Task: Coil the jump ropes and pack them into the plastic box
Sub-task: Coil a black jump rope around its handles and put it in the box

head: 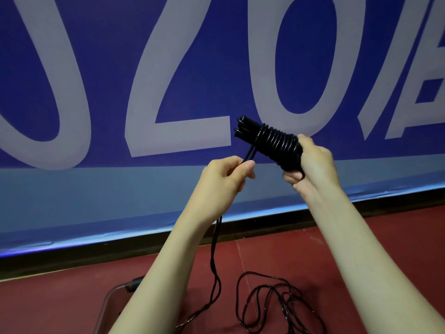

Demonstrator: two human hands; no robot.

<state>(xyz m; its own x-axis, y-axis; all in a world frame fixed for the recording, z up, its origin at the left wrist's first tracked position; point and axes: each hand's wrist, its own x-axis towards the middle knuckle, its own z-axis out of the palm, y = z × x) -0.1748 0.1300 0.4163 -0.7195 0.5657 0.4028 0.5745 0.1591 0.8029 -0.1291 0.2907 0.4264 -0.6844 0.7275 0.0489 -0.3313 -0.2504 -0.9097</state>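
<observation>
Your right hand (310,162) is wrapped around the lower end of a pair of black handles (245,128) held side by side, the fingers curled under them and the thumb on top. A run of tight rope turns (277,141) already covers the middle of the handles, from just above your grip up toward the free ends, which point up and to the left. Your left hand (228,177) sits just beside and a little lower, pinching the doubled black rope (214,256) between thumb and fingers, close to where it leaves the wound section.

From that pinch the doubled strand hangs down behind your left forearm to the red floor (361,249), where the unwound remainder lies in loose, overlapping loops (269,300) between your forearms.

A corner of a clear plastic box (108,297) shows at the lower left on the floor, largely hidden by your left arm; whether it holds anything cannot be told. A blue banner (108,68) with large pale lettering stands behind.

Judged from this arrangement, the coiling of this rope is partly done: a fair number of turns are laid, yet a good length lies slack on the floor. Left to do are winding in that slack, securing the end, and placing the bundle in the box. No other ropes are visible.
</observation>
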